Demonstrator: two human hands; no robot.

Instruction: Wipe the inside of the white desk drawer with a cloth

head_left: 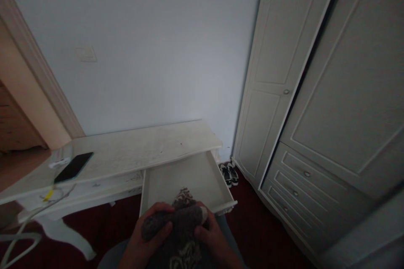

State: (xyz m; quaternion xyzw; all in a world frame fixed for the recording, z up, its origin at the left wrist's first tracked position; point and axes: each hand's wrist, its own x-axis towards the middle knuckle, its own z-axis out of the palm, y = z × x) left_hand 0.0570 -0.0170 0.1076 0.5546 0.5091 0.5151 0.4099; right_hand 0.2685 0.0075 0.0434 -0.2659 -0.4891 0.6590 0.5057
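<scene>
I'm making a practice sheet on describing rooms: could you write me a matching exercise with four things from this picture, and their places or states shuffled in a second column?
Things
1. Knitted item
2. Drawer nearest the person
3. Dark flat device
4. Black-and-white shoes

Places and states
A. Lying on the white desk
B. On the dark red floor near the wardrobe
C. Held by the left hand and the right hand
D. Pulled open

Right pairs: 1-C, 2-D, 3-A, 4-B
</scene>
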